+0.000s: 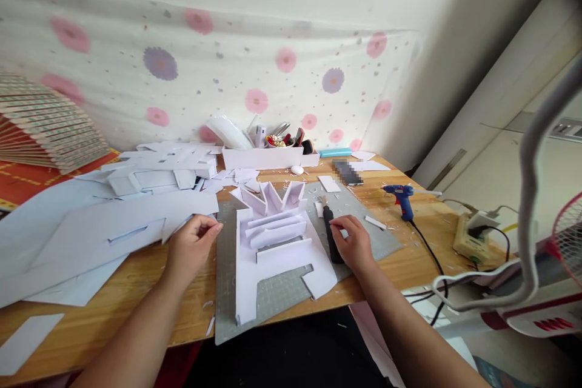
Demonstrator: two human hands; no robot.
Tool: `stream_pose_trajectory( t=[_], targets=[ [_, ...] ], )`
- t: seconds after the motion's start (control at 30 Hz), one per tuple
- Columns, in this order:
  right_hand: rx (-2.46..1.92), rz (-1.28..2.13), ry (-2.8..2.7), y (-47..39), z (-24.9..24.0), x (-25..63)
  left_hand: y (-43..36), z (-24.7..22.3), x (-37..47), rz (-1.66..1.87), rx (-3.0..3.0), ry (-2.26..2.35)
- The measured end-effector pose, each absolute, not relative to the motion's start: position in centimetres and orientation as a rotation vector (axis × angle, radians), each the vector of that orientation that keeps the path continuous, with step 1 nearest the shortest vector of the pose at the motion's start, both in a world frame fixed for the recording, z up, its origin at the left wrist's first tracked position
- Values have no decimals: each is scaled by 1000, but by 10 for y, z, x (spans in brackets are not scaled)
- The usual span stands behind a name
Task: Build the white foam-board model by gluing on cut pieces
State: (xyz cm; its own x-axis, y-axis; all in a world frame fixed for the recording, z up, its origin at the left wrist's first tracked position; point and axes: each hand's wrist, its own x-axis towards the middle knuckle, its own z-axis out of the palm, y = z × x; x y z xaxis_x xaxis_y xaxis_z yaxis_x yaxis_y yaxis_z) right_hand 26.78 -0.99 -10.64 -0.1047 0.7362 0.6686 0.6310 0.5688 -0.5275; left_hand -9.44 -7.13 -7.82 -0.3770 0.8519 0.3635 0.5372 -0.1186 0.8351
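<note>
Seemingly, a half-built white foam-board model (277, 236) mid-desk is being assembled, the right hand (354, 245) gripping a black rotary tool (331, 236), the left hand (193, 245) loosely curled on loose white foam sheets (104, 224).

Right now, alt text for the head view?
A person's right hand grips a black tool beside a white foam-board model on a grey cutting mat. The left hand rests at the mat's left edge, by white sheets.
</note>
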Motion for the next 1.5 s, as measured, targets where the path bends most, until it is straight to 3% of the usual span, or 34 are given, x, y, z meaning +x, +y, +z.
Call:
stream_pose_trajectory(
  t=[1.5],
  targets=[
    [-1043, 123, -1817, -12, -109, 272, -81, -63, -73, 1525, 1572, 1717]
  ],
)
